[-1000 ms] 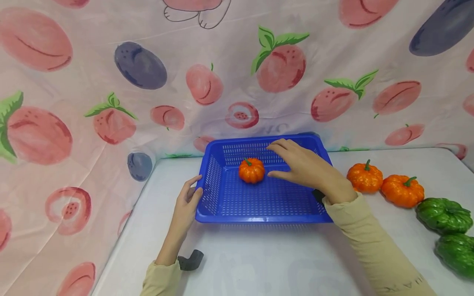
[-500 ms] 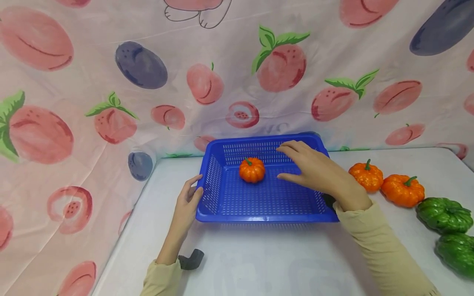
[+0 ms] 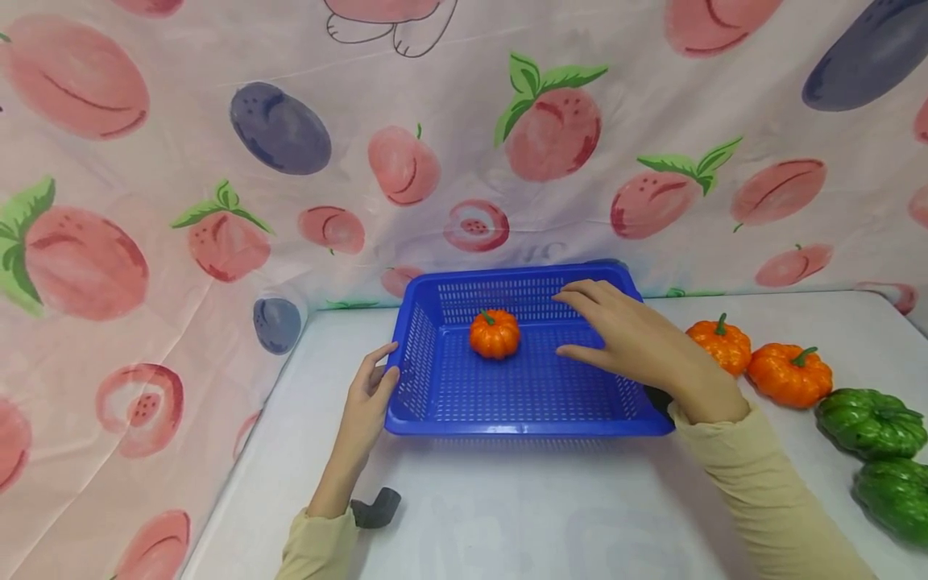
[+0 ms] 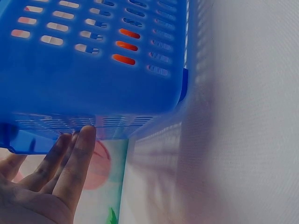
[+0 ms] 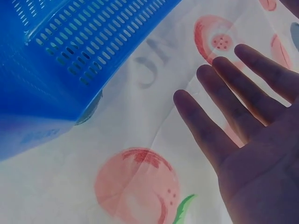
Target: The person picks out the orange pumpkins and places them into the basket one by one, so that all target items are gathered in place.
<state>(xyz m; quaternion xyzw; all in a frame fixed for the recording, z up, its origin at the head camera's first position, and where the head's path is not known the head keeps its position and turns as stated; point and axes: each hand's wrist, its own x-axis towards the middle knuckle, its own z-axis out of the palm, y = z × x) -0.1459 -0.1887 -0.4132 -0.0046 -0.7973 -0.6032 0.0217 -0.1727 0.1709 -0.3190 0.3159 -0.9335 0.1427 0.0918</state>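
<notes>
A blue plastic basket (image 3: 522, 429) with slotted walls stands on the white table, and one small orange pumpkin (image 3: 495, 334) with a green stem lies inside it, left of centre. At the basket's left rim is my left hand (image 3: 368, 400); its fingertips and thumb tip touch the outside edge. The left wrist view shows those fingers (image 4: 77, 158) extended against the slotted side. Over the basket's right half hovers my right hand (image 3: 631, 338), fingers spread and thumb apart, holding nothing. In the right wrist view its fingers (image 5: 233, 102) reach out straight, away from the basket.
To the right on the table sit two orange pumpkins (image 3: 789, 375) and two green pumpkins (image 3: 870, 423), one cut by the frame edge. A dark bent piece (image 3: 377, 508) shows at the left wrist. A fruit-print cloth (image 3: 464, 121) hangs behind the table.
My right hand has moved right and slightly toward me, away from the pumpkin in the basket. The left hand stays at the rim, and the pumpkin has not moved.
</notes>
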